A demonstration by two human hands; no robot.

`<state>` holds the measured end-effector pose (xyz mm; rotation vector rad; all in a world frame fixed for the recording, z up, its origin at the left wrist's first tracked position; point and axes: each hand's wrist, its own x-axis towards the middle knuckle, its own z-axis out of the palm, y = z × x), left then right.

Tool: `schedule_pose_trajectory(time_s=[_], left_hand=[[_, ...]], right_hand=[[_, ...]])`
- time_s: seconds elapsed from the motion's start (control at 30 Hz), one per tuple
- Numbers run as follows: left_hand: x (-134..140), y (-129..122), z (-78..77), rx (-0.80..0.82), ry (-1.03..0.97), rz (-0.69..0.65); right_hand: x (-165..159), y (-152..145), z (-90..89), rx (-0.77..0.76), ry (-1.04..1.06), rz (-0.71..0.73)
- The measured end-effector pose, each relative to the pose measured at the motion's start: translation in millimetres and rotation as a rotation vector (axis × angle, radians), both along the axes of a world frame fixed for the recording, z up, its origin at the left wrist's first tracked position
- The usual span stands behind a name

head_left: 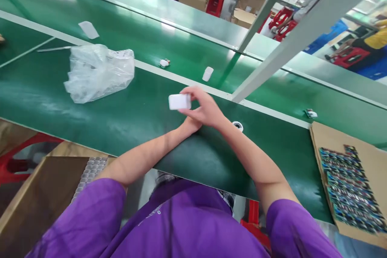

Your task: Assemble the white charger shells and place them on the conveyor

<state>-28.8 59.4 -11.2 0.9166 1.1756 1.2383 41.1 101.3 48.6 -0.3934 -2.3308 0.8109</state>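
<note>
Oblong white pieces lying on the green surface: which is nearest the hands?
The white piece just beyond the right hand, across the pale strip; the other piece lies farther left, beyond the plastic bag.

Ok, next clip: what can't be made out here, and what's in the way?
All in the head view:
- Left hand: its grip, hidden behind the right hand.
- White piece: any fine markings, lost to blur; one end covered by the right hand's fingers.
- White ring: partly covered by the right forearm.
- Plastic bag: contents, if any, obscured by cloudy film.
- Circuit boards: markings too small.
</note>
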Motion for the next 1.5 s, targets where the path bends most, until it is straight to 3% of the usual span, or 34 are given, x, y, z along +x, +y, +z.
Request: schedule_pose_trajectory(time_s=[0.1, 0.17, 0.23, 0.37, 0.47, 0.6, 0.83, 1.2, 1.37, 1.5], left_hand=[[3.0, -10.4, 7.2, 0.014, -0.095, -0.075], [6.2, -20.0, 9.3, 0.06, -0.198, -0.15], [10.6, -29.2, 9.4, 0.085, -0.228, -0.193], [16.9, -38.9, 10.5, 0.031, -0.077, -0.188], [15.3, -37.8, 14.7, 0.002, -0.023, -0.175], [11.0, -34.2, 18.4, -0.041, 0.017, -0.16], [10.5, -32.6, 16.9, -0.084, 0.067, -0.167], [9.2, -35.1, 13.0, -0.084, 0.13, -0.236], [10.7, -35.0, 14.1, -0.058, 0.113, -0.246], [10.6, -36.6, 14.5, 0.0, 0.093, -0.278]], right_hand=[[64.4, -5.8, -9.6, -0.05, 0.101, -0.342], [92.0, -20.1, -17.9, -0.039, 0.113, -0.474], [109.0, -37.3, -23.1, 0.014, 0.069, -0.515], [136.9, -63.0, -25.7, 0.026, -0.059, -0.432], [165.0, -70.8, -32.1, -0.021, -0.108, -0.543], [192.1, -78.0, -47.8, 0.041, -0.322, -0.613], [188.3, -84.5, -62.0, 0.21, -0.372, -0.623], [180.8, -83.0, -55.8, 0.448, -0.596, -0.567], [180.3, -81.9, -53.1, 0.342, -0.56, -0.565], [171.2, -75.8, -33.3, 0.166, -0.309, -0.569]])
